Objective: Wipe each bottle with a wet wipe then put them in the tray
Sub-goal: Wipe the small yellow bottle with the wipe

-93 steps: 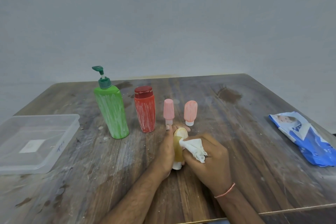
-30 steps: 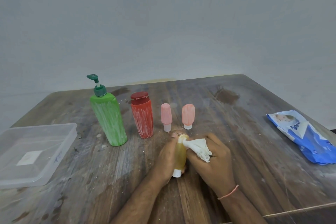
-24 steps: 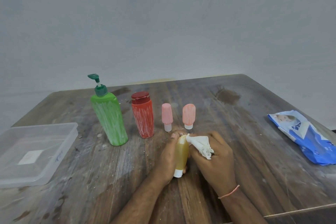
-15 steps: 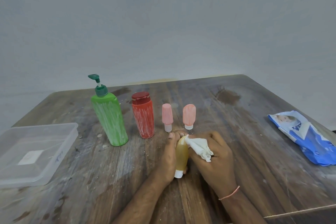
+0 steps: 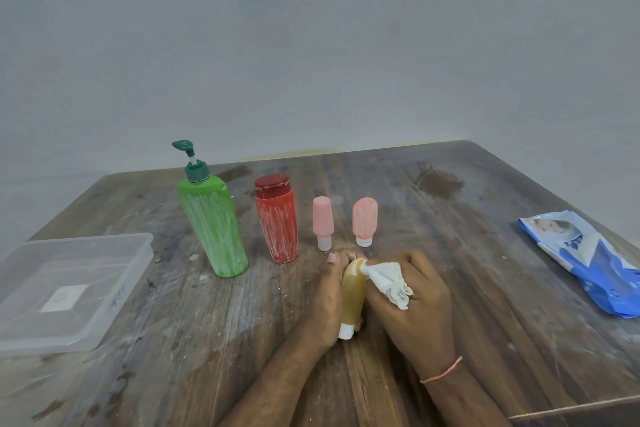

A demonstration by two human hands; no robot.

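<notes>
My left hand [image 5: 323, 302] grips a small yellow bottle [image 5: 352, 295] that stands on its white cap on the table. My right hand [image 5: 412, 308] holds a crumpled white wet wipe [image 5: 388, 282] and presses it against the bottle's upper right side. Behind them stand a green pump bottle [image 5: 213, 218], a red bottle [image 5: 277, 218] and two small pink bottles [image 5: 322, 222] [image 5: 364, 220], all streaked with white. A clear plastic tray [image 5: 69, 288] lies at the left with nothing in it.
A blue and white wet-wipe pack [image 5: 585, 260] lies near the table's right edge. The wooden table [image 5: 207, 340] is worn and speckled with crumbs. A plain grey wall rises behind its far edge.
The wipe has shifted a little along the top of the yellow bottle, and both hands have stayed in place around it. Nothing else has moved.
</notes>
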